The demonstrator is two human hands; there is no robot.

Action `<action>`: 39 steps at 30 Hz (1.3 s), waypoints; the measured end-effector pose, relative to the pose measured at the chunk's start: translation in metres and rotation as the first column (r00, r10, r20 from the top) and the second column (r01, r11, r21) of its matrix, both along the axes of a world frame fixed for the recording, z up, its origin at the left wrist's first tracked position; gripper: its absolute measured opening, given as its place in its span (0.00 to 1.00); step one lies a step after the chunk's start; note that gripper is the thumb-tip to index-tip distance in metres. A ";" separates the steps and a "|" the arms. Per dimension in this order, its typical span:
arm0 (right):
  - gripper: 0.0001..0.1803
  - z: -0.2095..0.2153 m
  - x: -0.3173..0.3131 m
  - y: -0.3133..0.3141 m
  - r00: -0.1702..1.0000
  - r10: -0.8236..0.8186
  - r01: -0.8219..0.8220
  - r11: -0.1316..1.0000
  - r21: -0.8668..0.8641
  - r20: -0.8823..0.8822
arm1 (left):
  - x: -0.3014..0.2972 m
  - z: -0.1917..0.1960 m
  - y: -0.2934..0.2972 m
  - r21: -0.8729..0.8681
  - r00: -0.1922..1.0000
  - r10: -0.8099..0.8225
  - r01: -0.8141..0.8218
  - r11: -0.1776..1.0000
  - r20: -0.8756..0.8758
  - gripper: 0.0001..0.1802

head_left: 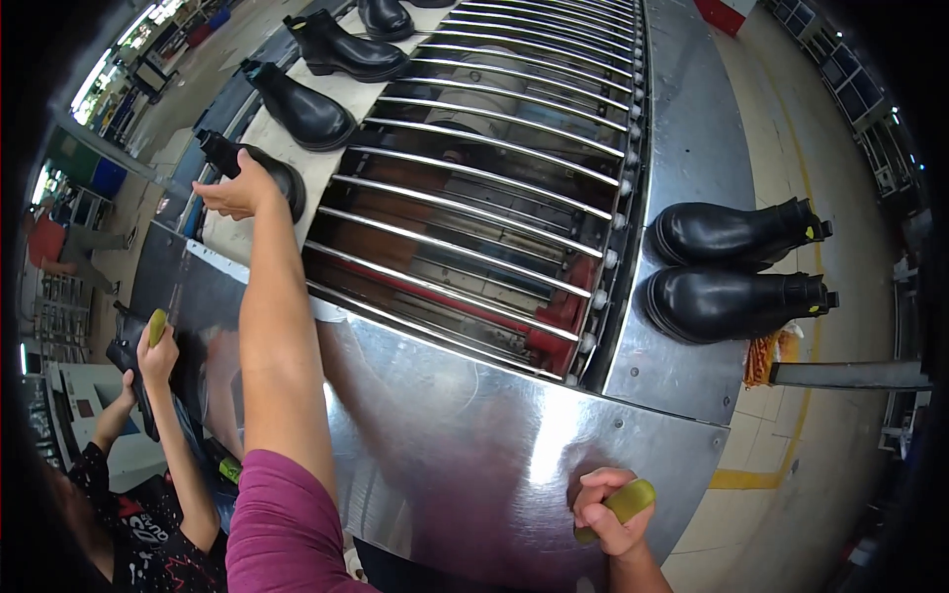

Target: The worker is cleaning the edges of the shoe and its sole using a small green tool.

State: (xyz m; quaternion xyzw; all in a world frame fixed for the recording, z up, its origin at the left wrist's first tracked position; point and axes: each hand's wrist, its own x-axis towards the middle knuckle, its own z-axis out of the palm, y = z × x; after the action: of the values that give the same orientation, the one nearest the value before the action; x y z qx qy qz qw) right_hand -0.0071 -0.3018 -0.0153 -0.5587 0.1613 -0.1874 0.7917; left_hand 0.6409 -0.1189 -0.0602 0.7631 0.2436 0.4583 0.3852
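Observation:
My left arm, in a purple sleeve, reaches forward to the belt at the left. My left hand is at the nearest black ankle boot, thumb and fingers spread beside its shaft; whether it touches the boot is unclear. Low at the right, over the metal table, my right hand is closed round a smooth, rounded olive-green object, whose exact kind I cannot make out. Beyond the left hand, several more black boots stand in a row on the pale belt.
Shiny metal rollers span the middle, above dark machinery. Two black boots lie side by side on the right metal ledge. At the lower left, a co-worker's hands hold a black boot and a similar olive-green object.

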 end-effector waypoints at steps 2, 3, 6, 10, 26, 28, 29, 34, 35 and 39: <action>0.18 0.001 -0.003 -0.003 1.000 -0.017 0.017 1.000 0.005 -0.008 | 0.015 -0.005 0.002 -0.019 0.972 -0.168 0.167 0.986 -0.165 0.51; 0.18 0.000 -0.005 -0.003 1.000 -0.009 0.008 1.000 -0.016 -0.027 | 0.033 -0.006 0.024 -0.059 0.953 -0.239 0.232 0.971 -0.187 0.49; 0.18 0.001 -0.006 -0.002 0.998 0.005 -0.010 0.996 -0.086 -0.060 | 0.068 0.001 0.086 -0.117 0.875 -0.369 0.350 0.929 -0.313 0.43; 0.17 0.001 -0.002 -0.001 0.987 -0.011 -0.023 0.978 -0.206 -0.162 | 0.026 -0.015 0.072 -0.346 0.809 -0.528 0.432 0.833 -0.261 0.40; 0.17 0.012 0.003 -0.006 0.989 0.098 -0.097 0.995 0.010 -0.110 | -0.472 0.130 0.025 -0.844 0.226 -0.884 0.463 -0.273 0.409 0.32; 0.17 0.012 0.000 -0.006 0.991 0.085 -0.083 0.996 0.023 -0.103 | -0.525 0.098 0.048 -0.892 0.179 -0.908 0.331 -0.306 0.378 0.32; 0.17 0.015 0.001 -0.004 0.991 0.078 -0.077 0.997 0.016 -0.105 | -0.550 0.083 0.055 -0.887 0.196 -0.915 0.382 -0.259 0.352 0.31; 0.16 0.018 -0.001 0.005 0.994 -0.037 0.029 0.996 -0.083 -0.101 | -0.624 0.070 0.051 -0.810 0.126 -0.938 0.548 -0.207 0.324 0.31; 0.15 0.014 0.002 0.006 0.992 -0.093 0.079 0.983 -0.164 -0.080 | -0.629 0.062 0.047 -0.752 0.100 -0.951 0.639 -0.165 0.293 0.31; 0.22 0.023 0.010 0.015 0.926 -0.284 0.158 0.890 -0.428 -0.249 | -0.622 0.060 0.035 -0.655 0.257 -0.952 0.750 0.088 0.165 0.24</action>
State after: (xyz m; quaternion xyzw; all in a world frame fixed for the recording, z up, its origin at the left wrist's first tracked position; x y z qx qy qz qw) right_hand 0.0026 -0.2868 0.0073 -0.7083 0.3031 -0.2177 0.5993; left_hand 0.0186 -0.0843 0.0003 0.6384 -0.0648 -0.0939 0.7612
